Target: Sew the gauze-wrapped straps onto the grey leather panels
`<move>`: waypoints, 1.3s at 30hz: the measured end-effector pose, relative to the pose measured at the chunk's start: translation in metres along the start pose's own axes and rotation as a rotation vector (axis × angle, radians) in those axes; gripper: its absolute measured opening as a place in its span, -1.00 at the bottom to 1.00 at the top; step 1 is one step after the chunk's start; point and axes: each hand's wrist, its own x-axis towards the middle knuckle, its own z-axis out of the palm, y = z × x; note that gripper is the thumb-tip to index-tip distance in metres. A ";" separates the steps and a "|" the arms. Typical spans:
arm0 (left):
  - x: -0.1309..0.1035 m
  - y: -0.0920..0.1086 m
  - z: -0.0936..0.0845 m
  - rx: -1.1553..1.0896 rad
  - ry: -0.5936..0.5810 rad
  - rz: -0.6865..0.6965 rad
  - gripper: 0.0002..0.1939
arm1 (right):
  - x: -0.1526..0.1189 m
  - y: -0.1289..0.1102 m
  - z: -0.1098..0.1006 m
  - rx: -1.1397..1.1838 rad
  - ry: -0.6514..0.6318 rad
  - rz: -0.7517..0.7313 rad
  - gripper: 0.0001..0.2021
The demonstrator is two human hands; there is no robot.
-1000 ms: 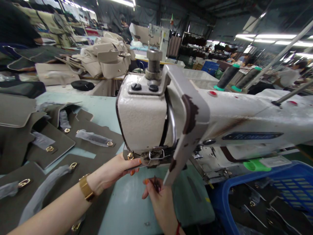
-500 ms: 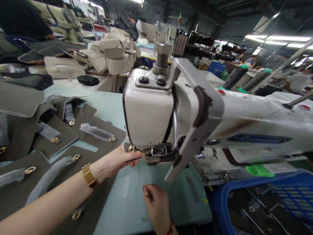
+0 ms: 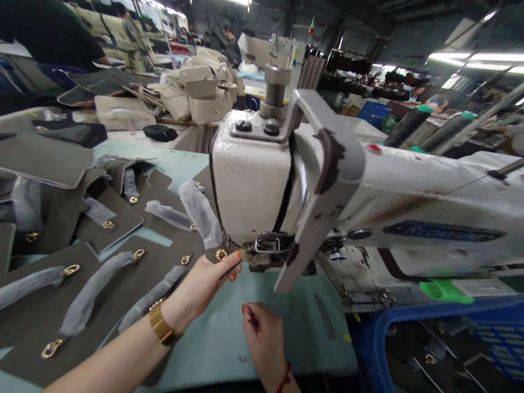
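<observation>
Left of the white sewing machine head (image 3: 251,185), my left hand (image 3: 204,284) pinches a dark grey-brown leather piece (image 3: 209,254) that carries a gold ring fitting (image 3: 221,254) and a plastic-wrapped handle (image 3: 201,214). Its thumb is beside the cloth-wrapped part under the machine head. My right hand (image 3: 265,338) rests curled on the pale green table (image 3: 221,338), below the machine; its fingers are folded, and something dark and small shows in them. Several grey-brown panels (image 3: 110,295) with wrapped handles and gold fittings lie to the left.
A blue basket (image 3: 374,338) with more dark pieces stands at the lower right. Beige bags (image 3: 204,101) are piled behind the table. A grey metal lever (image 3: 323,180) juts forward from the machine. A person's dark sleeve (image 3: 53,33) shows at the upper left.
The view has shifted slightly left. The held piece's wrapped handle now shows beside the machine head, where it was hidden before. My right hand stays curled on the table.
</observation>
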 end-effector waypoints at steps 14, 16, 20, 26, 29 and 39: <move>-0.031 -0.042 0.054 -0.201 0.402 0.172 -0.72 | -0.003 0.006 -0.005 0.408 0.214 0.198 -0.68; -0.034 -0.047 0.060 -0.157 0.439 0.175 -0.71 | -0.003 0.008 -0.007 0.470 0.261 0.235 -0.69; -0.039 -0.053 0.069 -0.141 0.457 0.137 -0.72 | -0.002 0.009 -0.008 0.525 0.282 0.252 -0.71; -0.041 -0.045 0.073 -0.292 0.379 0.059 -0.75 | 0.000 0.005 -0.009 0.524 0.269 0.253 -0.71; -0.047 -0.050 0.071 -0.328 0.275 -0.004 -0.73 | -0.001 0.004 -0.008 0.506 0.258 0.257 -0.69; -0.072 0.032 -0.020 0.503 -0.006 0.093 -0.65 | -0.004 0.010 -0.005 0.411 0.214 0.240 -0.65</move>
